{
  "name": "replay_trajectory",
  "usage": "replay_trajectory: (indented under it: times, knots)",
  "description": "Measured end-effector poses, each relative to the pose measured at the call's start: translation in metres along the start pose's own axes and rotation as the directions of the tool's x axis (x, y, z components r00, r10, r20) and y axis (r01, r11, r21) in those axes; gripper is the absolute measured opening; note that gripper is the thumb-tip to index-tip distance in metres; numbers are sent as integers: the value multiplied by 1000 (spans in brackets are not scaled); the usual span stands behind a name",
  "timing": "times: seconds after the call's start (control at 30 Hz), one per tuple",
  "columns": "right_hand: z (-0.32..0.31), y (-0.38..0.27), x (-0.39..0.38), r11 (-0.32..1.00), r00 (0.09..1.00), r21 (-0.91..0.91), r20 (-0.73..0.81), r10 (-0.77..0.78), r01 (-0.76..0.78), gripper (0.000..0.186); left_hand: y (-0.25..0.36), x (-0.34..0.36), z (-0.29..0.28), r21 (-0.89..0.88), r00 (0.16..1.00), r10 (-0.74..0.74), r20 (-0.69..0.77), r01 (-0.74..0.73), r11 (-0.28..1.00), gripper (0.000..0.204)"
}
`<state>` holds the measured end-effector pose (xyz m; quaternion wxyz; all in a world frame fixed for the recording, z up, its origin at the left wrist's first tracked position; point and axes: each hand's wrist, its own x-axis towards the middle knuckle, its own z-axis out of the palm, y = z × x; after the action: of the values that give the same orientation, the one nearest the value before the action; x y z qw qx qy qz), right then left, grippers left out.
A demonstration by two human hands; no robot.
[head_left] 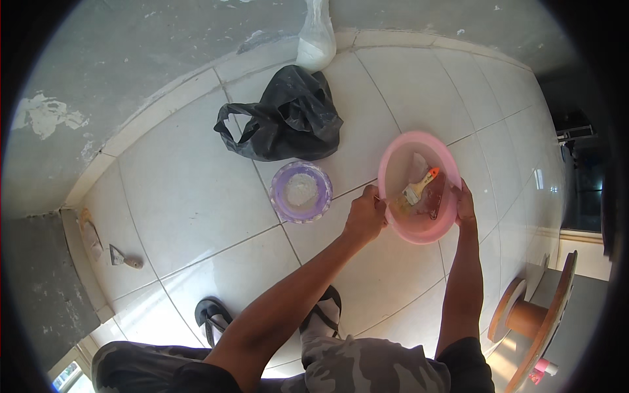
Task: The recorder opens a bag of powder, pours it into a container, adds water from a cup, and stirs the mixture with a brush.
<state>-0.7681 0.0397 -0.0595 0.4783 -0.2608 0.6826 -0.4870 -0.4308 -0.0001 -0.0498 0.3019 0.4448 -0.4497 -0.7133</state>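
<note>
A pink plastic basin [419, 237] is held between my two hands, at the right of the middle. My left hand [365, 216] is closed on its left rim, and my right hand [464, 202] grips the right rim, fingers partly hidden. Inside lie a paintbrush [422, 185] with a pale handle and orange tip, a dark red flat piece [432, 198] and a greyish flat piece [418, 167], in what looks like cloudy water. To the left of my left hand stands a purple bowl [278, 196] with white powder or paste in it.
A black plastic bag [288, 121] sits beyond the purple bowl, beside a white bag [316, 49] against the grey wall. A putty knife [126, 259] lies on the tiles at far left. A wooden spool [527, 318] stands at right.
</note>
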Motion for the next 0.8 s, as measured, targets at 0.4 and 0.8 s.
replay_trajectory:
  times: [0.4, 0.8]
  knots:
    - [18, 11, -68, 990, 999, 142, 31, -27, 22, 42, -5, -50, -21, 32, 995, -89, -42, 91, 995, 17]
    - [42, 2, -109, 989, 996, 146, 90, -10, -3, 41, -5, -111, -44, 2, 993, -98, -68, 99, 995, 21]
